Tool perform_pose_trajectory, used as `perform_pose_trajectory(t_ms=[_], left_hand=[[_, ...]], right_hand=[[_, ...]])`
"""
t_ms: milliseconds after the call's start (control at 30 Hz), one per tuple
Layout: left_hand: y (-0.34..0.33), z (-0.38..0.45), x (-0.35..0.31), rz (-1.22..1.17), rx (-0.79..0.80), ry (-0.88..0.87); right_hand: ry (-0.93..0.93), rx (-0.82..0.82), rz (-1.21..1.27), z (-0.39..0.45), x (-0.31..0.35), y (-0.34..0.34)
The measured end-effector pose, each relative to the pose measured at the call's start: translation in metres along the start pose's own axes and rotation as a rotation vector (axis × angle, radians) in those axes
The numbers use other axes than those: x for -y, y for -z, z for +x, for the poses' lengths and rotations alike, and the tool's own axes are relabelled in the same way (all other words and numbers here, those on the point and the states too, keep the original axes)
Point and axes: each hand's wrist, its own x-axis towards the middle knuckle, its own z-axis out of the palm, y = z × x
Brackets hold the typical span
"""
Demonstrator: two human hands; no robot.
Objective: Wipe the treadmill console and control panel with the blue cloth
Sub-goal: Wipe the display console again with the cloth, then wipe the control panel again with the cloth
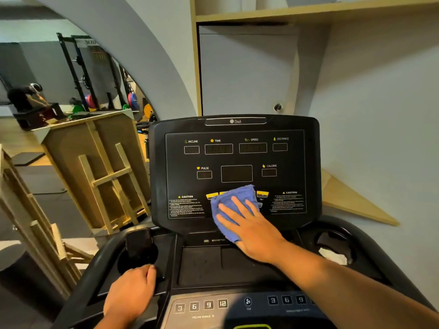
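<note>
Right hand: the right hand (251,230) lies flat on the blue cloth (231,205), fingers (237,205) spread apart, pressing it down.
Cloth: bunched against the lower middle of the treadmill console (235,172), covering part of the yellow buttons (262,194) beneath the dark displays.
Left hand: the left hand (130,290) curls shut on the black handrail (95,271) at the console's lower left corner.
Control panel: the control panel (209,305) with numbered keys sits along the near edge, uncovered.

The treadmill console (237,129) carries the blue cloth (234,198), pressed flat against its lower centre. The cloth covers part of the yellow buttons (262,194).
</note>
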Motion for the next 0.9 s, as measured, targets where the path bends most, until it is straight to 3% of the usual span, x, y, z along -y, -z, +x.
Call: perform_pose_trajectory(t_ms=[100,333,533,667,767,900], left_hand=[[-0.001,0.0,-0.001,0.01,-0.003,0.003],[-0.001,0.001,0.0,-0.011,-0.032,-0.038],[-0.007,-0.008,0.003,0.011,-0.04,-0.168],[-0.018,-0.038,0.014,0.009,-0.147,-0.289],[-0.026,-0.063,0.031,-0.08,-0.138,-0.318],[-0.03,-0.101,0.051,-0.188,-0.146,-0.328]], right_hand=[[-0.062,0.013,0.027,-0.033,-0.028,0.003],[-0.486,-0.028,0.205,-0.125,-0.07,0.002],[-1.079,-0.164,0.919,-0.119,-0.012,0.059],[-1.405,-0.235,1.079,-0.122,0.023,0.087],[-1.656,-0.437,1.206,-0.129,0.041,0.098],[-1.861,-0.515,1.181,-0.153,0.061,0.123]])
